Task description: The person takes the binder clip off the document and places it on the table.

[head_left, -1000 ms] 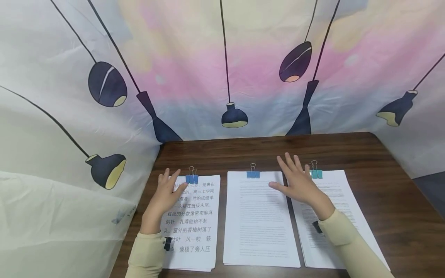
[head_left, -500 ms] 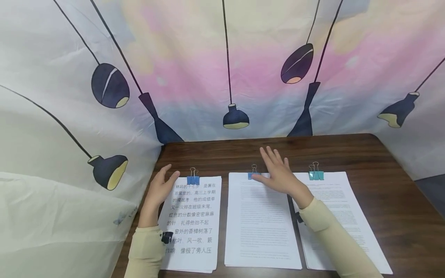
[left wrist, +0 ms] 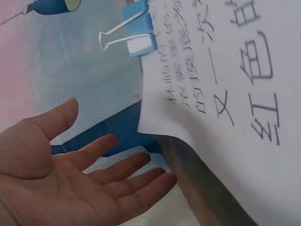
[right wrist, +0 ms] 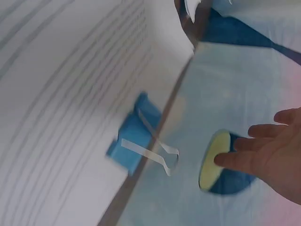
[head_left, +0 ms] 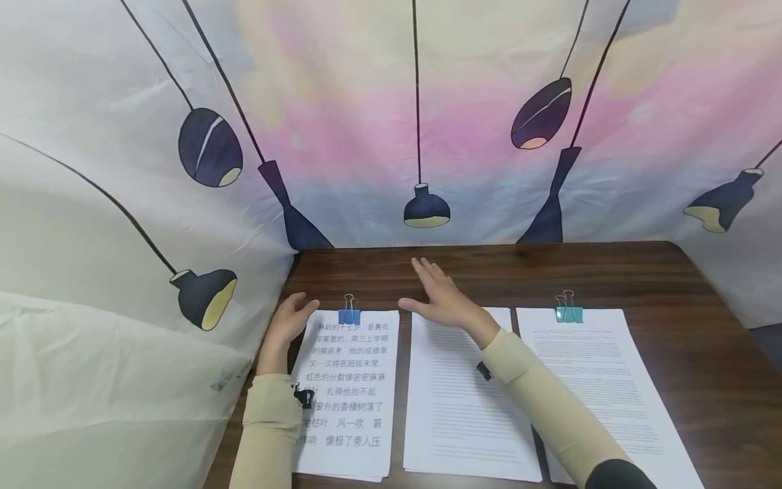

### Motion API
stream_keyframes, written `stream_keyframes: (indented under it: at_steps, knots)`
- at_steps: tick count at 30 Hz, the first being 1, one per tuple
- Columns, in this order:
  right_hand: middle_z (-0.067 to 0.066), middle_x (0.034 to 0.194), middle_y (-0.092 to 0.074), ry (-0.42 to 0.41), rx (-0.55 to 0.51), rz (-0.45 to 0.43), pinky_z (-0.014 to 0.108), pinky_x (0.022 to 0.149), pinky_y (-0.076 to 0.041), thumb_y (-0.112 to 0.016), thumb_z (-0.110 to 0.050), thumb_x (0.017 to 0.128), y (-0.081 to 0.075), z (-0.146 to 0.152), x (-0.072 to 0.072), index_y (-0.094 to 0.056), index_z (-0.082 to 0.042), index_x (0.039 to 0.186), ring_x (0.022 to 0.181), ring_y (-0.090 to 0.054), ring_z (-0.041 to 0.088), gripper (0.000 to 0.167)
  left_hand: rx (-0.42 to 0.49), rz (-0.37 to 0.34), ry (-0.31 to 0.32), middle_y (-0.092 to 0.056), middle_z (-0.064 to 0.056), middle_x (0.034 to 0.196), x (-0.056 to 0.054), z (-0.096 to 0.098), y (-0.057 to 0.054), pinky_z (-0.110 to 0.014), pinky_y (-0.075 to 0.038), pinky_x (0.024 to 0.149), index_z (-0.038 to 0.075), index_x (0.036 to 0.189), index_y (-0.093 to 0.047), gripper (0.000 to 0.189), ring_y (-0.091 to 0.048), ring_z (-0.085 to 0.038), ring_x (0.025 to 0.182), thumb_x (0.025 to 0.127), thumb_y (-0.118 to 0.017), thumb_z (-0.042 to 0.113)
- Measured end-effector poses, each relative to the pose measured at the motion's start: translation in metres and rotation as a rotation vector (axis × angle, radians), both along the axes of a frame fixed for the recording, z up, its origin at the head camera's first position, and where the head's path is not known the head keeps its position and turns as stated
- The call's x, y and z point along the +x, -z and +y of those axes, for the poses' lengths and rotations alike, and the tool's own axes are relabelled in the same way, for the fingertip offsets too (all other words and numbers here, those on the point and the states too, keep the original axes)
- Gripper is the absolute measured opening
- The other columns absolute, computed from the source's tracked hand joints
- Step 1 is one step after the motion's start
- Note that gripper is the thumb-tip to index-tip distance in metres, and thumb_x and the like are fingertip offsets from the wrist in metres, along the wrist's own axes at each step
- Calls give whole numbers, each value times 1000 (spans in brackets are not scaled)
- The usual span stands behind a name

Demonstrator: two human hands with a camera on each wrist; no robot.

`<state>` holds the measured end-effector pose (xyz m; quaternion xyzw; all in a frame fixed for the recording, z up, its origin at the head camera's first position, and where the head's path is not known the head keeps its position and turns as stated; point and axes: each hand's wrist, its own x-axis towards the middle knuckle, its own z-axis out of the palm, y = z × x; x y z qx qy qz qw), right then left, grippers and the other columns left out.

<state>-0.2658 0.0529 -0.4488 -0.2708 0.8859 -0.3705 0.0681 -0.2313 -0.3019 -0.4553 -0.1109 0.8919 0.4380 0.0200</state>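
Head view shows 3 flat, rectangular paper stacks [head_left: 461, 407].

A brown table [head_left: 702, 367] with dark wood stripes and a round far right corner stood by a big wrinkly cloth [head_left: 354, 102]. The cloth was pink, blue and yellow at the back and whitish on the left. Dark blue lamps [head_left: 426, 209] on long thin cords were drawn on it. The light was soft.
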Motion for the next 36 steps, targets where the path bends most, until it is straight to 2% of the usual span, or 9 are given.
stream_keyframes:
  at_steps: [3,8,11,16,20,24,29,33,36]
  knots:
    - [13,177,-7,-34,-50,-64,63,126,-16,-59,-59,103,3,-18,-10,-7,-13,170,162,-7,37,96,8,-16,1,-33,-36,161,-7,-2,4,-65,-33,118,-11,157,-34,75,-32,-54,148,106,-61,37]
    - [13,175,-16,-53,-141,-201,60,126,-23,-57,-55,106,9,-51,-25,-13,-11,170,161,-17,35,89,20,-99,42,-30,-34,164,-13,-3,10,-64,-30,121,-11,159,-30,74,-28,-52,151,104,-65,24]
    - [16,174,-20,-47,-140,-224,59,125,-25,-56,-54,106,13,-69,-32,-17,-7,169,160,-21,37,87,-17,-130,103,-33,-33,163,-15,-2,14,-64,-31,120,-8,160,-31,72,-29,-51,151,104,-66,21]
    - [18,172,-27,-8,-120,-249,56,125,-28,-56,-51,107,18,-95,-38,-24,-4,167,158,-26,37,82,-148,-147,191,-35,-32,162,-20,3,20,-70,-30,118,2,156,-47,62,-28,-55,150,104,-66,30]
    - [18,169,-32,-7,-125,-262,54,125,-30,-57,-46,108,19,-114,-41,-29,-3,165,157,-30,36,77,-224,-173,192,-27,-35,163,-23,6,22,-77,-26,115,8,151,-57,55,-22,-59,149,103,-66,34]
    - [18,167,-36,-33,-116,-276,51,124,-33,-56,-44,109,22,-130,-40,-34,-3,163,155,-34,35,72,-255,-182,198,-22,-36,165,-24,9,21,-79,-24,115,9,145,-62,47,-20,-59,151,103,-66,30]
    - [21,162,-44,-31,-105,-291,48,121,-38,-53,-39,111,29,-142,-37,-38,1,160,150,-43,35,65,-285,-163,199,-29,-37,159,-25,14,25,-81,-26,111,8,144,-63,43,-33,-58,145,105,-65,26]
    - [19,148,-57,-14,-101,-251,46,114,-45,-53,-31,112,37,-147,-39,-55,1,148,139,-54,33,49,-243,-179,139,-32,-30,149,-26,20,27,-86,-21,107,11,138,-65,36,-37,-53,137,105,-64,23]
    - [14,134,-66,-20,-101,-210,40,104,-51,-54,-27,112,44,-149,-41,-68,-2,134,123,-62,26,36,-215,-196,92,-31,-25,146,-25,22,26,-91,-11,105,11,126,-67,24,-34,-50,138,104,-64,21]
